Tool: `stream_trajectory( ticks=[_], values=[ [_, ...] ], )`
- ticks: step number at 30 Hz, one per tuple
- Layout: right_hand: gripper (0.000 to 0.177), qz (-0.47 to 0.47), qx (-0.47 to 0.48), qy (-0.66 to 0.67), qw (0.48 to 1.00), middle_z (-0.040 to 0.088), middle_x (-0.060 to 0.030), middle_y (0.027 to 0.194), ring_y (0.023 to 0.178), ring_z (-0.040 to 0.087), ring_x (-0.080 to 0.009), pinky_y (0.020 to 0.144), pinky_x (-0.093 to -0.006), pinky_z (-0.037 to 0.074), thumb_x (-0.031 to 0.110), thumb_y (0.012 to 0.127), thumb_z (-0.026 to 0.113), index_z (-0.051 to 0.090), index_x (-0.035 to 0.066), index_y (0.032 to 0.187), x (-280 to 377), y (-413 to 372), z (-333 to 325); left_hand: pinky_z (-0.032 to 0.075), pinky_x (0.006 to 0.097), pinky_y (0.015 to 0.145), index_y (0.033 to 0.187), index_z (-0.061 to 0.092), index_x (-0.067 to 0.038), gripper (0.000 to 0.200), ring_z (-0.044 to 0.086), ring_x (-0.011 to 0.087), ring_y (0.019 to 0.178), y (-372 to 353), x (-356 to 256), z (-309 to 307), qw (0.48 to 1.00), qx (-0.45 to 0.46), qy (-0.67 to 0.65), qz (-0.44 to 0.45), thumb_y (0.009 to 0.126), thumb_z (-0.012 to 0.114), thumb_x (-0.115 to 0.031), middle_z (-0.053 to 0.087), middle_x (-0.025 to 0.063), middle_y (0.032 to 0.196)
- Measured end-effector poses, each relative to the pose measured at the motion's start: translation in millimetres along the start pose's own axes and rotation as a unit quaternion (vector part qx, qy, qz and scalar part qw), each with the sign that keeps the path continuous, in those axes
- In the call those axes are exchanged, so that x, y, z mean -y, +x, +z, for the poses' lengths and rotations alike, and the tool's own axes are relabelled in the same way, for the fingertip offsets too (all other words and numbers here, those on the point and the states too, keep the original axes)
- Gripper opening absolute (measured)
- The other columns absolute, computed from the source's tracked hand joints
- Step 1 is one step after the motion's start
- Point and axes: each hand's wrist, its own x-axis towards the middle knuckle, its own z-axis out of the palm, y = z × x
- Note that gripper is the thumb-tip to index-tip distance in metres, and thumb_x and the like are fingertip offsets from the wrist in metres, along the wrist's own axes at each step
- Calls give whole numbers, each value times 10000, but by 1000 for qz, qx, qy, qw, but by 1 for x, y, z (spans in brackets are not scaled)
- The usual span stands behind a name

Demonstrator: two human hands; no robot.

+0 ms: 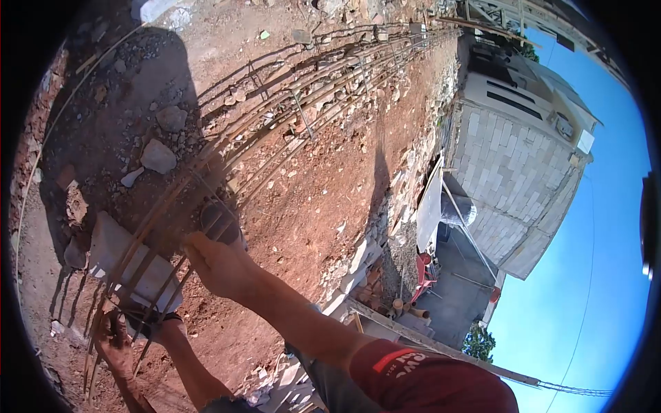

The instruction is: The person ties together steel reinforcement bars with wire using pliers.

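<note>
A long cage of rusty steel bars point(303, 103) lies on red earth, running from the lower left to the top right. My right hand point(219, 265) is closed around one of the bars near a tie loop point(219, 221); its arm leads back to a red sleeve point(427, 382). My left hand point(113, 344) grips the bar ends at the near end of the cage, with a dark band at the wrist. A pale flat slab point(113, 248) lies under the bars between my hands.
Loose grey stones point(158, 155) and rubble lie left of the cage, in a dark shadow. On the right the earth drops off to a lower yard with a grey block building point(513, 162), a slanted pole point(468, 237) and a red object point(423, 270).
</note>
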Motion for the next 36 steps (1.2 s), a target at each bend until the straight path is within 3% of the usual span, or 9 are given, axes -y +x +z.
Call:
stream_trajectory(
  ticks=[4, 6, 15, 19, 20, 21, 22, 27, 36],
  values=[
    [137, 15, 15, -19, 1000, 651, -148, 771, 732, 647, -323, 680, -389, 499, 141, 920, 558, 608, 53, 1013, 6, -2, -14, 493, 290, 861, 1117, 629, 5, 214, 612, 166, 944, 2, 3, -8, 1000, -4, -16, 8, 935, 557, -83, 649, 103, 1042],
    [147, 23, 152, -67, 986, 667, -151, 800, 773, 660, -317, 694, -385, 506, 146, 918, 557, 617, 57, 1019, 31, 0, -25, 490, 289, 867, 1120, 628, 5, 216, 609, 165, 953, 3, -1, -1, 1000, -7, -26, 2, 933, 558, -78, 646, 105, 1053],
    [216, 43, 89, 49, 994, 676, -137, 886, 824, 662, -319, 689, -391, 522, 145, 921, 553, 589, 89, 1127, 6, -49, 21, 479, 284, 894, 1135, 623, 5, 226, 595, 159, 997, 3, 2, 13, 993, 7, -117, -2, 925, 566, -56, 634, 112, 1099],
    [295, -48, 267, -127, 954, 641, -85, 812, 756, 655, -273, 628, -402, 516, 85, 828, 573, 606, 135, 1117, -1, -70, 24, 474, 282, 907, 1141, 621, 6, 232, 589, 156, 1016, 17, 36, -55, 895, 87, -435, -55, 921, 570, -46, 629, 115, 1120],
    [296, -103, 224, -140, 959, 620, -72, 766, 707, 638, -266, 609, -400, 505, 73, 816, 562, 610, 134, 1102, -5, -70, 21, 472, 282, 910, 1143, 620, 6, 233, 587, 155, 1021, 13, 40, -75, 884, 100, -452, -71, 920, 571, -44, 628, 116, 1125],
    [277, -120, 242, -163, 949, 615, -68, 740, 685, 629, -262, 607, -392, 502, 85, 813, 578, 623, 128, 1084, -6, -63, 14, 494, 268, 889, 1124, 624, 22, 234, 582, 145, 1015, 11, 46, -76, 994, 35, -105, -3, 896, 576, 31, 623, 118, 1133],
    [261, -113, 232, -198, 945, 616, -62, 713, 659, 620, -251, 589, -377, 501, 82, 796, 607, 650, 134, 1047, -4, -58, 10, 505, 250, 854, 1101, 640, 16, 222, 594, 145, 978, 7, 56, -72, 940, 37, -337, -49, 886, 591, 44, 635, 111, 1111],
    [228, -152, 226, -267, 925, 646, -69, 725, 657, 639, -265, 560, -391, 504, 100, 770, 654, 693, 159, 987, -6, -34, 4, 522, 275, 685, 1055, 685, -49, 195, 658, 172, 785, 5, 30, -71, 996, -49, 5, 75, 892, 650, -149, 697, 113, 933],
    [88, -171, 366, -366, 838, 647, -124, 685, 679, 642, -315, 597, -446, 503, 134, 758, 593, 674, 108, 783, 10, -16, 29, 477, 251, 606, 1047, 662, -13, 221, 606, 109, 685, 10, 7, -82, 995, 27, -71, -71, 902, 642, -179, 689, 93, 792]
  ],
)
